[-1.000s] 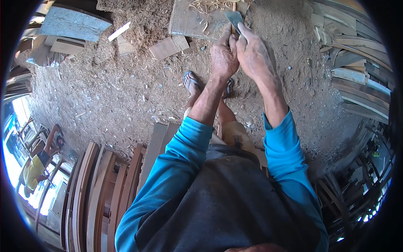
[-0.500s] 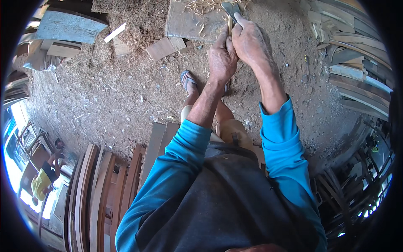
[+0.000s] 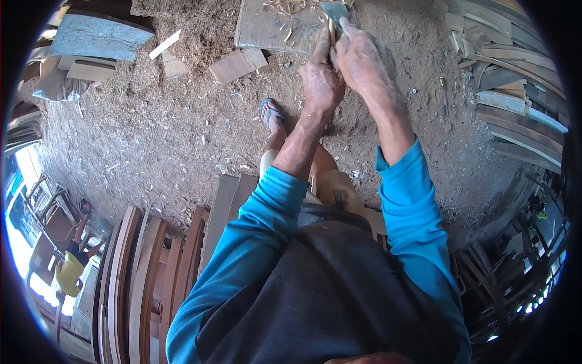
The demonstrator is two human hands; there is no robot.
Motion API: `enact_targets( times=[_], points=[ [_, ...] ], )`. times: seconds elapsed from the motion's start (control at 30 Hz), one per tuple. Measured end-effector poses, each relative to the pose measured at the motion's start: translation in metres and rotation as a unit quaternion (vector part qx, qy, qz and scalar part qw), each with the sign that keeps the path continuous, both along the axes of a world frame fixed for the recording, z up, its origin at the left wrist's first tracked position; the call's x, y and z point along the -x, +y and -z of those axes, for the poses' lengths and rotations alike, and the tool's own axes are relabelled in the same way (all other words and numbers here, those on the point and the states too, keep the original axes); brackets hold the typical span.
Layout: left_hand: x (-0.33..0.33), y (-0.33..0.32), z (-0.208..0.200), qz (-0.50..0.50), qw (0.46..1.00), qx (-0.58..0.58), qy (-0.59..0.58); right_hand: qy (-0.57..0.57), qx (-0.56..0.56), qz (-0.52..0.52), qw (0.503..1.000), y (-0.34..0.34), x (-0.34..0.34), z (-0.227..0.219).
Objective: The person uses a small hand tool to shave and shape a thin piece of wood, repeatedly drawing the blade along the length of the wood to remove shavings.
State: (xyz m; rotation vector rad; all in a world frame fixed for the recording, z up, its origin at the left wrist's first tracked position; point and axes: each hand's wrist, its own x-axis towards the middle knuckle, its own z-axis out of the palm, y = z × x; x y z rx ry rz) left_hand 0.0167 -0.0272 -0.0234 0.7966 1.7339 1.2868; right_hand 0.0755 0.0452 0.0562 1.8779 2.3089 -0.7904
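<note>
Nearest the camera are the person's dark apron and bright blue sleeves, with a stack of curved wooden boards (image 3: pixel 145 273) lying on the ground at the left. Past the knees, a foot in a blue flip-flop (image 3: pixel 271 115) rests on the dirt floor (image 3: pixel 151 133), which is strewn with sawdust and pale shavings. Beyond it the two hands meet, pressed side by side. The left hand (image 3: pixel 321 82) is curled shut around a thin pale wooden stick (image 3: pixel 331 30) — only a short, light-coloured length of it shows above the thumb, standing roughly upright. The right hand (image 3: pixel 364 57) is closed in a grip around the handle of a hatchet-like tool, whose flat grey metal blade (image 3: pixel 334 10) pokes out just above the fingers, touching or just beside the top of the stick. Both stand over a weathered grey wooden slab (image 3: pixel 267 27) that carries curled shavings. To the left of the slab lie small cut wood blocks (image 3: pixel 237 64) — farther left a grey sheet (image 3: pixel 97 36), and at far right a heap of rough planks (image 3: pixel 515 91).
</note>
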Motion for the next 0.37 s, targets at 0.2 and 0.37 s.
enact_targets(
  times=[0.2, 0.37],
  points=[
    [-0.003, -0.005, -0.001, -0.012, 0.999, -0.032, 0.026, 0.092, 0.011, 0.068, 0.993, 0.007, -0.001, 0.01],
    [0.008, -0.003, 0.002, -0.019, 0.983, -0.035, -0.179, 0.127, 0.091, 0.111, 0.982, -0.022, -0.022, -0.018]
  ],
)
